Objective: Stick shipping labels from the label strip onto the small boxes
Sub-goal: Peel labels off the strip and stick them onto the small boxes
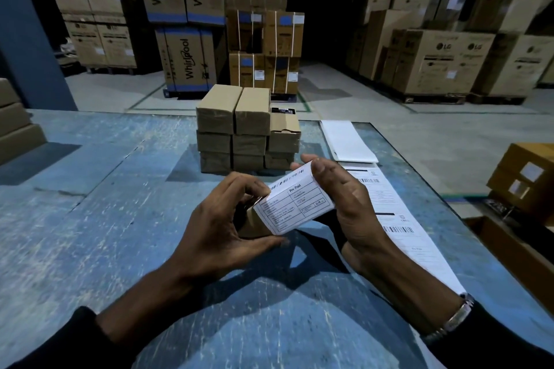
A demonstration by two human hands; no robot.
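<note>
Currently I am watching a small box (pixel 284 207) being held up over the blue table (pixel 90 219), tilted, with a white shipping label (pixel 295 204) covering its upward face; "Pre-Paid" and a barcode are reading clearly on it, and the label is wrapping over the far edge. The left hand (pixel 221 228) is gripping the box's near-left end, fingers curling over the top corner and thumb lying along the lower edge. The right hand (pixel 344 198) is clamping the right end, thumb pressing on the label's upper right corner, fingers wrapping behind. A metal bracelet (pixel 455 314) is showing on the right wrist.

Just right of the hands, the label strip (pixel 398 228) is lying flat on the table, running away from me, with printed labels and barcodes visible; a blank white sheet (pixel 347 141) is lying at its far end. Behind the held box, a stack of small boxes (pixel 239 129) is standing on the table, three layers high. Beyond the table, large cartons (pixel 186 63) are standing on the warehouse floor.
</note>
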